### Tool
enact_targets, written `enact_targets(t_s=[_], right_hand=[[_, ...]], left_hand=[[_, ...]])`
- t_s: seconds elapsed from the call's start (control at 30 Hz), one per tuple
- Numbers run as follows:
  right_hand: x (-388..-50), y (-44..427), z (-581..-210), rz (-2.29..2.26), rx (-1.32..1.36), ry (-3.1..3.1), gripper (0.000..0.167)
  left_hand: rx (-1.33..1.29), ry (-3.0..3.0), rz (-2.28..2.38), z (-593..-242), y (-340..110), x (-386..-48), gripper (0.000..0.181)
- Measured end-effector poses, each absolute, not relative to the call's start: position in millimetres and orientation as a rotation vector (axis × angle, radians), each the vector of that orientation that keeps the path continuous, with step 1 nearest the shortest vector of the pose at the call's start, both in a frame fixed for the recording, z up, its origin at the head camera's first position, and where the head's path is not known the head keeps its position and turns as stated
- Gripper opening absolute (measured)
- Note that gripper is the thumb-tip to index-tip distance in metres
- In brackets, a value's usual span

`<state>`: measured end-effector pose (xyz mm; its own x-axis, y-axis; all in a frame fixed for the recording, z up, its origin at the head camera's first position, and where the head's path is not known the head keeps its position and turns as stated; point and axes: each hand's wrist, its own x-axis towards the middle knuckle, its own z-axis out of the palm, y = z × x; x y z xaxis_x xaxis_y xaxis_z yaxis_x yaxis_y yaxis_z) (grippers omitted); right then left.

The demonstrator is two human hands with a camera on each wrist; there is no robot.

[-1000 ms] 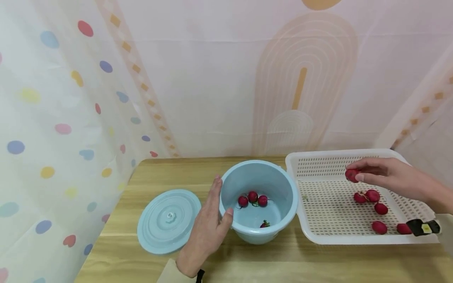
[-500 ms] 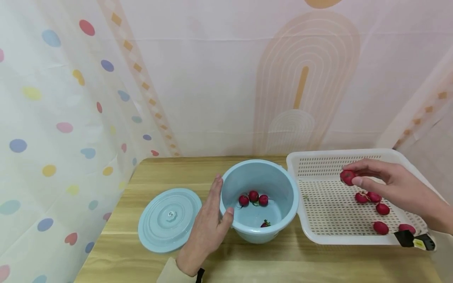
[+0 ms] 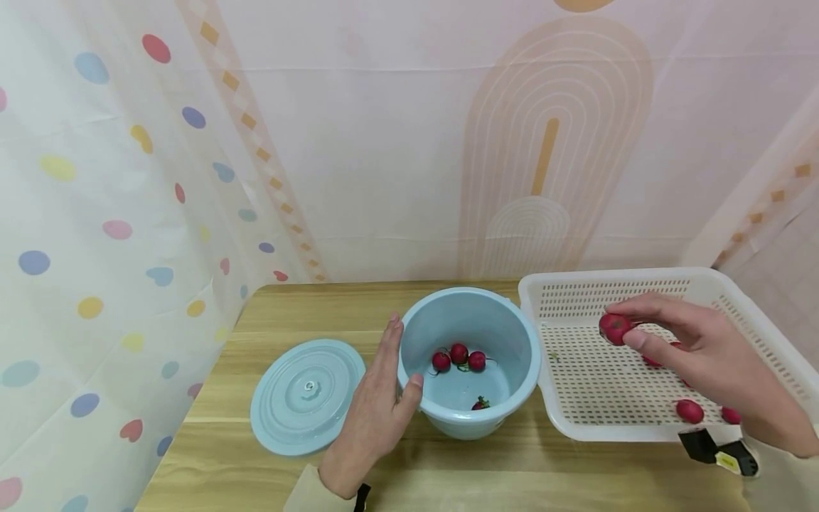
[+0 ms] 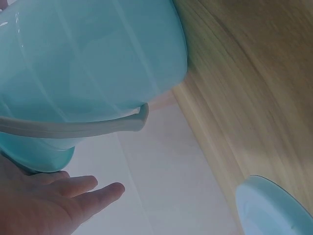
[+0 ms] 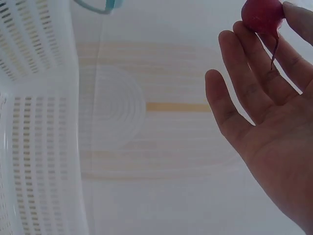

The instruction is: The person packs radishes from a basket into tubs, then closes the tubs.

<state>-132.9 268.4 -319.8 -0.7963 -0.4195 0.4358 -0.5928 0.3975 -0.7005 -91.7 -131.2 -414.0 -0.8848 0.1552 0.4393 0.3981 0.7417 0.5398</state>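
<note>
A light blue bucket (image 3: pixel 470 423) holds several red radishes (image 3: pixel 458 353). My left hand (image 3: pixel 374 416) rests against the bucket's left side, fingers straight and thumb at the rim; in the left wrist view the hand (image 4: pixel 54 200) lies beside the bucket (image 4: pixel 93 58), below its grey handle (image 4: pixel 73 129). Over the white basket (image 3: pixel 614 432), my right hand (image 3: pixel 716 355) pinches one radish (image 3: pixel 615 328) between thumb and fingertips. From the right wrist, that radish (image 5: pixel 262 14) shows its thin root hanging, with the other fingers of the hand (image 5: pixel 274 112) spread.
Left of the bucket, a round light blue lid (image 3: pixel 307 397) lies flat on the wooden table (image 3: pixel 256 491). Loose radishes (image 3: pixel 689 411) lie in the basket's right part, some partly hidden by my right hand. A patterned curtain (image 3: pixel 384 178) hangs behind the table.
My right hand has moved left with the pinched radish, towards the bucket, and now covers more of the radishes in the basket. My left hand has stayed at the bucket.
</note>
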Motion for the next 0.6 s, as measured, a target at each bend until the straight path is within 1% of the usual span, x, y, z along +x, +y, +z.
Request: enact_targets(t_s=[0.17,0.37,0.53,0.6], right_hand=[[-128,258,-322,1.428,1.013,-2.347,0.042],[-121,243,-329,1.367,1.0,-2.293,0.046],[-123,232,-340,1.413,1.116,-2.173,0.052],[-123,228,-342,1.423,1.122,-2.166,0.053]], left_hand=[[-0.418,-2.585,-0.923,-413,-131,-91,0.077],[-0.416,-2.587,-0.916,-413,-131,-90,0.078],[-0.423,-2.584,-0.908,-413,-130,-89,0.076],[-0.422,-2.588,-0.903,-413,-130,-89,0.076]])
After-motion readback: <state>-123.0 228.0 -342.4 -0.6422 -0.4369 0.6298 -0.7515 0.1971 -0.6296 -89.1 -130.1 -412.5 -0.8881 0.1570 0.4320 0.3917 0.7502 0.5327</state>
